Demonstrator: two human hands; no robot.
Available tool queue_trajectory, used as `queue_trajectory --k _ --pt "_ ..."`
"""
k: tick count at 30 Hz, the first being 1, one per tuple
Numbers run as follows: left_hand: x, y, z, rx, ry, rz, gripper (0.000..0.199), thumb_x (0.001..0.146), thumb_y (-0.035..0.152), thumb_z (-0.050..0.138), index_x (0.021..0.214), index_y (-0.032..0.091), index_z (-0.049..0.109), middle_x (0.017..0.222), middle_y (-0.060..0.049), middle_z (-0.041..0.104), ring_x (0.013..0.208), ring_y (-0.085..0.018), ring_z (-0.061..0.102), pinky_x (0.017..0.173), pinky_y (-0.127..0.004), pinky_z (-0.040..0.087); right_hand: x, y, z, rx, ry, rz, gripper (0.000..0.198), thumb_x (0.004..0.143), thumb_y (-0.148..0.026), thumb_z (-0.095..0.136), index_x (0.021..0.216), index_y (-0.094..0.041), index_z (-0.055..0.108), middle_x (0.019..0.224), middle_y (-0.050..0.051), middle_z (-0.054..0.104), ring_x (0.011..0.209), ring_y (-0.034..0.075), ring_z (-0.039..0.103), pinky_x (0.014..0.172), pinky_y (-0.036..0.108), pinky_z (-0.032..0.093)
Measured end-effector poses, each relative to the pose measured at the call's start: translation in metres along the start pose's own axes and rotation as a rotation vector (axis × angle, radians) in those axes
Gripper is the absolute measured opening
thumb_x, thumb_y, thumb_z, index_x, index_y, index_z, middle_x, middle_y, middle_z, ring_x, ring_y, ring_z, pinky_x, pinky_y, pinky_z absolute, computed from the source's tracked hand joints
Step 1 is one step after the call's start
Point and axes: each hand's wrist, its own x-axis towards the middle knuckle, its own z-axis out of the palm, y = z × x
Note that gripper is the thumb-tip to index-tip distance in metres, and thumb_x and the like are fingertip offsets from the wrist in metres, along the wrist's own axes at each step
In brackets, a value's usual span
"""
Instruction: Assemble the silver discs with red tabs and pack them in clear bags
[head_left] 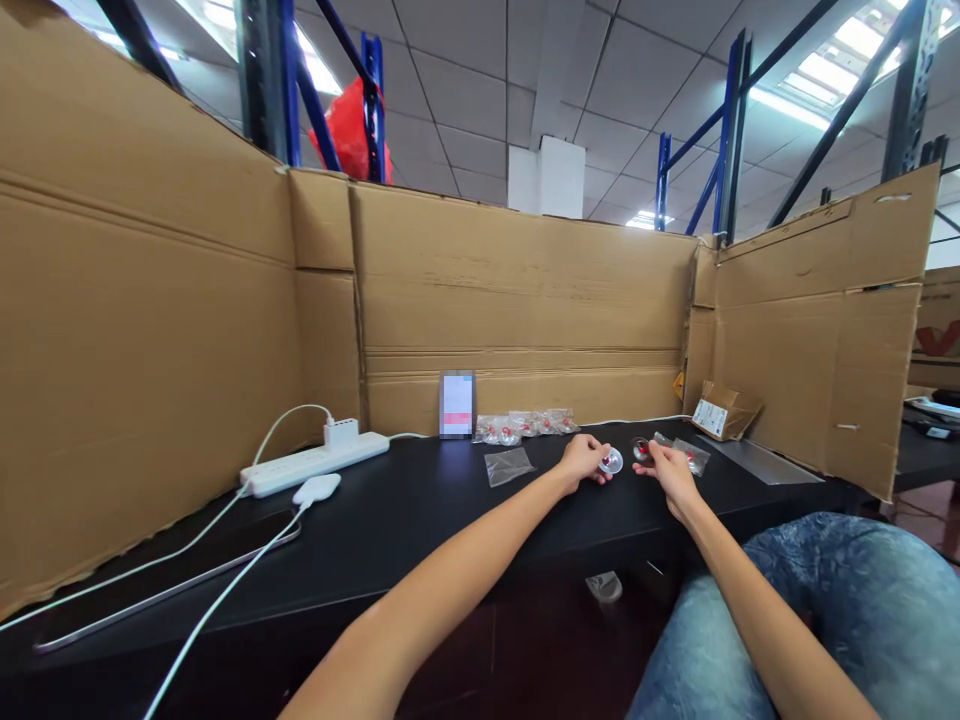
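Note:
My left hand [585,461] is closed on a small clear round disc [614,461] with a red spot, just above the black table. A hand's width to the right, my right hand [670,474] pinches a similar round transparent piece [640,450] with red in it. The two pieces are apart and face each other. Behind my right hand lies a clear plastic bag [696,458] with something red inside. To the left of my left hand a flat clear bag [508,466] rests on the table. The exact kind of the round pieces is too small to tell.
Several bagged pieces with red parts [525,426] lie along the back cardboard wall [525,290], beside an upright phone [457,405]. A white power strip [315,464] with cables and a tablet [172,580] are at left. An opened small carton [726,410] stands at right.

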Motion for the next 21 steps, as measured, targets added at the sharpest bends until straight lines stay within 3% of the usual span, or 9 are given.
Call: queue_trajectory --k 3,6,10,21 --pt "-0.001 0.003 0.008 -0.205 -0.098 -0.076 0.012 0.09 0.017 0.053 0.079 0.013 0.051 0.062 -0.006 0.066 0.059 -0.018 0.068 0.064 -0.032 0.057 -0.005 -0.008 0.003 -0.267 0.002 -0.168 0.038 0.081 -0.047 0.059 0.076 -0.012 0.072 0.074 0.009 0.072 0.064 0.023 0.07 0.064 0.035 0.057" --pt "-0.002 0.006 0.01 -0.358 -0.18 -0.129 0.011 0.085 0.005 0.052 0.076 0.009 0.055 0.066 -0.009 0.067 0.06 -0.017 0.069 0.07 -0.033 0.059 -0.012 -0.018 0.007 -0.548 -0.007 -0.375 0.032 0.086 -0.034 0.053 0.098 -0.013 0.073 0.095 0.013 0.073 0.078 0.024 0.07 0.074 0.037 0.055" --pt "0.0 0.007 0.007 -0.503 -0.221 -0.156 0.019 0.083 -0.002 0.046 0.073 0.006 0.06 0.063 -0.009 0.066 0.059 -0.016 0.068 0.073 -0.033 0.059 -0.019 -0.025 0.01 -0.762 -0.114 -0.548 0.028 0.082 -0.022 0.057 0.104 -0.013 0.072 0.098 0.013 0.073 0.086 0.024 0.069 0.081 0.036 0.054" --pt "-0.005 0.011 0.008 -0.744 -0.138 -0.078 0.027 0.092 0.008 0.046 0.071 0.007 0.064 0.061 -0.005 0.061 0.058 -0.01 0.061 0.081 -0.035 0.056 -0.021 -0.03 0.007 -0.491 -0.298 -0.423 0.034 0.08 -0.021 0.06 0.113 -0.023 0.069 0.106 0.005 0.073 0.094 0.024 0.07 0.084 0.039 0.057"
